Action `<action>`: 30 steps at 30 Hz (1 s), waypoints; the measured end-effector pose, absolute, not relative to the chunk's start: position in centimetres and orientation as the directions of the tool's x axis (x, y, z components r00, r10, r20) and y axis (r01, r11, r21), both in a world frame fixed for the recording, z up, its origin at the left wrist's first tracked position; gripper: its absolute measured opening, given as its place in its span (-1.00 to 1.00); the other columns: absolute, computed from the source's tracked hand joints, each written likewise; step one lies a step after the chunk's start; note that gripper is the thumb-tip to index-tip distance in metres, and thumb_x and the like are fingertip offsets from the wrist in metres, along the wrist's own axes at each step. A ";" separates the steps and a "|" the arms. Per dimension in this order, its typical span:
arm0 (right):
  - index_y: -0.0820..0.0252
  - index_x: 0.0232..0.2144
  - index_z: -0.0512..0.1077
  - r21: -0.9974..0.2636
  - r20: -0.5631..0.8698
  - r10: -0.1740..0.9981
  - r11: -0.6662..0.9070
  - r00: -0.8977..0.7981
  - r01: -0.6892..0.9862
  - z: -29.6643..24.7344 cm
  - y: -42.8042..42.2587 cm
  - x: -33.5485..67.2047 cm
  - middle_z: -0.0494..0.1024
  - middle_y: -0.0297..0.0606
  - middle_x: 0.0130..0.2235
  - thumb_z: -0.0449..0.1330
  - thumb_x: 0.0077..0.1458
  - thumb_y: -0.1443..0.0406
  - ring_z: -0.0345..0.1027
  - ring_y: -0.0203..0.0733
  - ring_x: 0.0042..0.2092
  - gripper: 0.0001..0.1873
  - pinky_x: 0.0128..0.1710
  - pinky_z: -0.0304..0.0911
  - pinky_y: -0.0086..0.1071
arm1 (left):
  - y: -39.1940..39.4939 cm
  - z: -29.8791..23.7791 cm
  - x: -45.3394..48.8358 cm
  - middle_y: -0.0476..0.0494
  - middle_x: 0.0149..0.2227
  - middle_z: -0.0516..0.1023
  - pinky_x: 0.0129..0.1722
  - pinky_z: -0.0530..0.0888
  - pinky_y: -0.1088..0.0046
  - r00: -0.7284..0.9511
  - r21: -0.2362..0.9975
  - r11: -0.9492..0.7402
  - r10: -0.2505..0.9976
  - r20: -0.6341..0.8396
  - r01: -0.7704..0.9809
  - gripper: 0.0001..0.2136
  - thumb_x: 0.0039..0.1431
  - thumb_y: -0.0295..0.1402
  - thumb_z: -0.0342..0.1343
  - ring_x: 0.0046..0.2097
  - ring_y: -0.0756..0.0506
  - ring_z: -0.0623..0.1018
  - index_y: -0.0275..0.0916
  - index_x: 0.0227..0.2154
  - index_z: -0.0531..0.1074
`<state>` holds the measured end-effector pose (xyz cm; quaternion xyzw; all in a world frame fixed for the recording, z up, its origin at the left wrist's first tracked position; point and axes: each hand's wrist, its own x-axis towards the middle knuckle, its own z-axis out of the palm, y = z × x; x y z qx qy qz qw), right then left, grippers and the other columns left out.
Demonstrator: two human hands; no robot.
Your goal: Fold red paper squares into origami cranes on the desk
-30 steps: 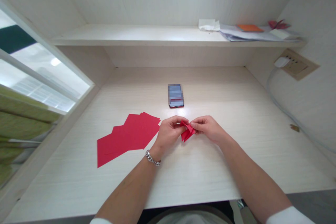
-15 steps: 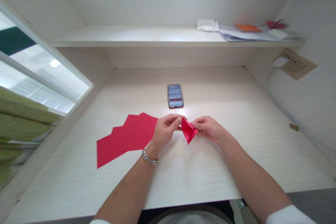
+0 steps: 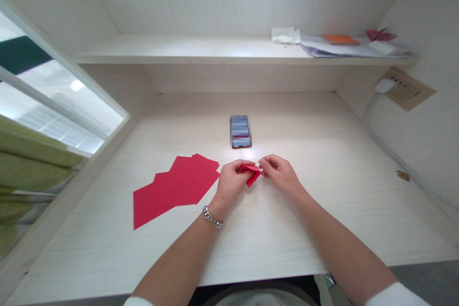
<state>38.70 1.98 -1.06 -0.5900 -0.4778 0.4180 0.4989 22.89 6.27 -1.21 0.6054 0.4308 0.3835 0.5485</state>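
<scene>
A small piece of folded red paper (image 3: pixel 254 179) is between my two hands, low over the middle of the bench (image 3: pixel 258 239). It is crisp and creased, with layered flaps and pointed corners, one of them pointing down towards me. My left hand (image 3: pixel 231 179) grasps it, thumb in front and fingers curled behind. My right hand (image 3: pixel 282 173) is half curled, thumb and forefinger drawn close together at the paper's right-hand corner; I cannot tell whether they touch it or grip it.

On my left wrist is a bracelet (image 3: pixel 213 217) of chunky, shiny silver-coloured links. Just beside that hand, to the left, flat red sheets (image 3: pixel 175 184) overlap in a fanned row, smooth, matt and straight-edged. Beyond my hands a phone (image 3: pixel 241 132) lies face up, its screen blurred into blocks. The bench is pale, with a faint wood-like grain.

Along the back runs a pale shelf (image 3: pixel 193 49). Towards its right end it holds a crumpled white tissue-like piece (image 3: pixel 286 35), loose papers (image 3: pixel 315 49), an orange square (image 3: pixel 340 39) on top of them and a pointed, dark red shape (image 3: pixel 380 35). Below, on the right wall, a beige socket (image 3: pixel 410 92) holds a white plug (image 3: pixel 385 86), its cable (image 3: pixel 385 148) trailing down.
</scene>
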 end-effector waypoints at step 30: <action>0.08 -0.17 0.55 -0.767 0.309 0.942 0.163 0.135 0.620 -0.9 0.7 36.5 0.62 -0.23 -0.19 0.08 0.13 0.37 0.49 -0.11 -0.21 -0.71 -0.15 0.33 -0.28 | 6.7 -2.4 23.0 -0.15 -0.28 0.63 -0.20 0.50 0.37 0.212 0.966 -0.100 0.976 0.049 0.239 -0.80 -0.03 -0.48 0.17 -0.23 -0.11 0.58 -0.25 -0.29 0.58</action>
